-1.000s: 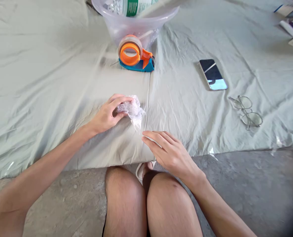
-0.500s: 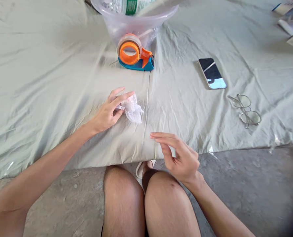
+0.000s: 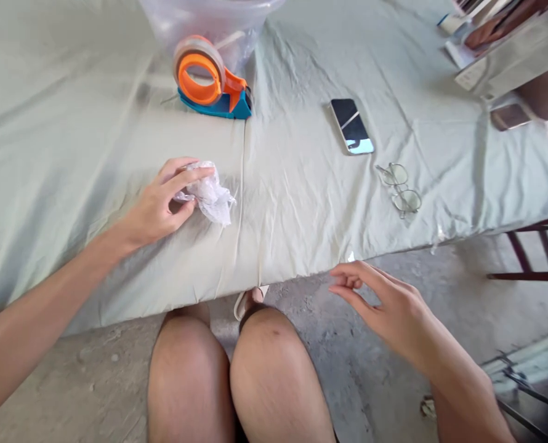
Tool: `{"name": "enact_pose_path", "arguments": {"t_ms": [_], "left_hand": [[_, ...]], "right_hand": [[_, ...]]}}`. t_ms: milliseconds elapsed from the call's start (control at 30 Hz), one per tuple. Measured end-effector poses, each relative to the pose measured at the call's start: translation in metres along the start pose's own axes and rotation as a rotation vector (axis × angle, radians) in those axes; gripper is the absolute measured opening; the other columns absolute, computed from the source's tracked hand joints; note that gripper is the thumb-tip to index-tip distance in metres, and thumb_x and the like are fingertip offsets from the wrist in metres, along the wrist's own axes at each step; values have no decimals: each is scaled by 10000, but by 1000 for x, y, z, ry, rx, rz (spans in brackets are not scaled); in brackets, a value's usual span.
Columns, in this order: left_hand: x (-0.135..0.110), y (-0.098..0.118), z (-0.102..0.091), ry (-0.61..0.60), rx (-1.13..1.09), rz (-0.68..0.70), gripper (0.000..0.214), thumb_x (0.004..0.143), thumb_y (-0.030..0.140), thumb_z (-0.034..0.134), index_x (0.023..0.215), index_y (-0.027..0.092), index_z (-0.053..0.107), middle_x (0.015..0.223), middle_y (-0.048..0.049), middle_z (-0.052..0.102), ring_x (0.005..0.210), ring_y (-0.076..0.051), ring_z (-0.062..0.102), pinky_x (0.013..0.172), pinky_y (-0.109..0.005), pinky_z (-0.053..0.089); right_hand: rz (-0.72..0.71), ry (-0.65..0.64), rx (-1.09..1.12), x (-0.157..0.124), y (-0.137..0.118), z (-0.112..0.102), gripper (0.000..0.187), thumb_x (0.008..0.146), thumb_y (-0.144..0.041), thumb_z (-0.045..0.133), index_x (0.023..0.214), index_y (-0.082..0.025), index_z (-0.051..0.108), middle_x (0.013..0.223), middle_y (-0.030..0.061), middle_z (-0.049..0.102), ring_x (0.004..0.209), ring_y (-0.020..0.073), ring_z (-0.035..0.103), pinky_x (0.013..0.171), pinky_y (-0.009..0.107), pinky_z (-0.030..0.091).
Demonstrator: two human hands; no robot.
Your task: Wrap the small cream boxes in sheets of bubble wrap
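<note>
My left hand has its thumb and fingers around a crumpled wad of clear bubble wrap on the cloth-covered table. Whatever the wrap may contain is hidden. My right hand is in front of the table's edge, fingers bent, with a gap between thumb and index finger and nothing discernible in it. Just beyond its fingers, a small piece of clear tape sticks to the cloth edge. Behind the wrap stands a blue and orange tape dispenser with a roll on it.
Beyond the dispenser is a translucent plastic basin. A phone and eyeglasses lie to the right. Another tape piece hangs from the edge. Box-like items and a second phone are at far right.
The view has swung right, showing more of the table's right side. My right hand has moved right and towards the tape at the edge. My left hand stays on the bubble wrap.
</note>
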State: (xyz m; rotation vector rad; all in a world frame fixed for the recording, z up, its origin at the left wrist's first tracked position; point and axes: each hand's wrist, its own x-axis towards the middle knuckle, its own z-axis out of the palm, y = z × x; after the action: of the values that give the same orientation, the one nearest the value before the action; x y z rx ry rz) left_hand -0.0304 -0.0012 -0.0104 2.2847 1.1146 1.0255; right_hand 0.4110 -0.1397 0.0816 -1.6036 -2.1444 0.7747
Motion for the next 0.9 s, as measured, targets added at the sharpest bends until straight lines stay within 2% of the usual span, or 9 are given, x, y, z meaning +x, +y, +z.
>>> {"name": "enact_pose_path", "arguments": {"t_ms": [133,233,333,467,533,633,700,800,900], "left_hand": [[-1,-7,1,16,-70,-16,512,1161,580,685,1669,536,638,1686,21,610,1507,-423,619,1160,-665,686],[-1,-10,0,-11,-77,3,542,1144,621,700,1676,607,599,1694,72,590,1498,-432,600,1151,-695,676],[-1,-9,-1,-14,-63,-8,544,1155,600,700,1689,542,611,1691,47,588,1500,-425,597,1157,-670,678],[0,-3,-2,-11,-44,3,516,1173,560,691,1679,477,634,1667,16,611,1485,-370,615,1176,-575,685],[1,3,-3,-10,-20,-12,496,1176,524,685,1664,445,650,1657,-10,621,1476,-353,635,1170,-544,685],[2,12,-5,-35,9,-102,470,1162,459,691,1627,388,681,1675,-40,621,1515,-356,637,1186,-499,665],[2,15,-6,-55,35,-126,474,1151,440,688,1622,379,681,1685,-41,618,1544,-357,625,1204,-484,656],[2,14,-6,-54,88,-102,470,1161,393,645,1630,375,663,1676,-40,618,1560,-341,623,1220,-483,659],[2,11,-5,-46,128,-37,484,1161,312,613,1643,341,648,1660,-70,625,1549,-317,642,1236,-482,655]], "right_hand": [[-26,-48,-119,9,31,-2,63,1112,-411,715,1142,-355,710,919,28,829,764,283,828,671,416,666],[-60,-76,-162,24,45,-3,89,1130,-386,653,1159,-323,708,985,34,843,780,277,822,712,424,649],[-78,-116,-188,35,59,-2,117,1135,-353,624,1196,-309,713,1004,49,837,835,286,825,781,437,640],[-105,-138,-289,48,73,-4,194,1127,-437,641,1198,-284,736,956,64,808,866,305,798,824,457,615],[-126,-154,-384,58,71,-8,281,1119,-474,640,1286,-267,730,970,73,810,874,318,796,844,466,598],[-103,-238,-601,80,49,-15,471,1058,-457,741,1444,-195,678,996,110,821,904,363,801,870,475,564],[-49,-356,-743,98,29,-14,559,985,-415,856,1436,-141,671,901,106,801,853,380,791,835,459,535],[-5,-500,-873,121,7,-5,633,896,-420,978,1372,-122,687,797,89,770,773,379,773,775,440,486],[-35,-510,-957,133,5,3,627,883,-532,1001,1287,-149,712,834,127,796,775,382,782,781,454,475]]}}
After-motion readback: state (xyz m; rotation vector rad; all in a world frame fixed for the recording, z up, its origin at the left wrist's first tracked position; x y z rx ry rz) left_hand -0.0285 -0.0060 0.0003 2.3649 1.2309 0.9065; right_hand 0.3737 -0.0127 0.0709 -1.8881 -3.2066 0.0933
